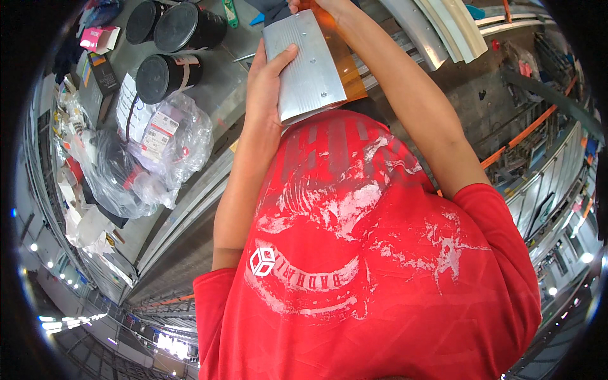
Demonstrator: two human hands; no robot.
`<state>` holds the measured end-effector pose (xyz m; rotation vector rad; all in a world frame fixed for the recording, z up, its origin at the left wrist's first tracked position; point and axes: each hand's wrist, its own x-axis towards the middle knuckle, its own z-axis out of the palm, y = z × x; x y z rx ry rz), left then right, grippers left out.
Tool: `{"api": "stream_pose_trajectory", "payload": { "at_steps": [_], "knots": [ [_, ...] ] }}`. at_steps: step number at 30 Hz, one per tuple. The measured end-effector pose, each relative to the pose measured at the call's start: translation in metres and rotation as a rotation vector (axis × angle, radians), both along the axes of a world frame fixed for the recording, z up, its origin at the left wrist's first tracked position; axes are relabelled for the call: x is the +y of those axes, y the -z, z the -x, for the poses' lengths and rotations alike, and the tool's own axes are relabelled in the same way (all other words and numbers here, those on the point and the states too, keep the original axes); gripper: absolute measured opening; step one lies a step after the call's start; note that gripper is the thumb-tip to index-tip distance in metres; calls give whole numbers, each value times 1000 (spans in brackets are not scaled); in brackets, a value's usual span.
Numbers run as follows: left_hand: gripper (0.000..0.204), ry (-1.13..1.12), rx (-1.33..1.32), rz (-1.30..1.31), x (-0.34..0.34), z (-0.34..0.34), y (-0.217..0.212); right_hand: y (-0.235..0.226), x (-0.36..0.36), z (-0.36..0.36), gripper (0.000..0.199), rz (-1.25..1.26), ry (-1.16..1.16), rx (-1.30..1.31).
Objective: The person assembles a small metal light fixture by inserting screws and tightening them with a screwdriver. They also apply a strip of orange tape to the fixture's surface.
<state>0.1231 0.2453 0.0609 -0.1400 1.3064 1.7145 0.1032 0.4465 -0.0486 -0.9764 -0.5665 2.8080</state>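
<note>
A squeegee with a ribbed silver metal holder is up at the top centre, several screws along its face. An amber see-through blade shows along its right side. Gripping the holder's left edge is my left hand, thumb pressed flat on the ribbed metal and fingers hidden behind. At the squeegee's far end, partly cut off by the picture's top edge, my right hand closes around it, with fingertips showing over the far left corner. The near end of the squeegee lies just above my red shirt.
Three black lidded tubs stand on the grey table at left. Nearer lie clear plastic bags, labelled papers and clutter. A green-handled tool is by the tubs. Long metal profiles lie at upper right, past my right forearm.
</note>
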Motion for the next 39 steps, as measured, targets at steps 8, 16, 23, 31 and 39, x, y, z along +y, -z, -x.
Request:
{"api": "stream_pose_trajectory", "payload": {
  "at_steps": [8, 16, 23, 31, 39],
  "knots": [
    [74, 24, 193, -11, -3, 2, 3, 0, 1, 10, 27, 71, -23, 91],
    [75, 98, 358, 102, -13, -6, 1, -61, -15, -48, 55, -305, -85, 104],
    [58, 93, 427, 179, -13, -7, 9, -71, -52, -103, 38, -316, 4, -10],
    [56, 56, 468, 224, -16, -12, 19, -67, -77, -100, 32, -332, 25, -132],
    [56, 79, 390, 199, -18, -6, 23, -64, -80, -95, 30, -340, -7, -135]
  ]
}}
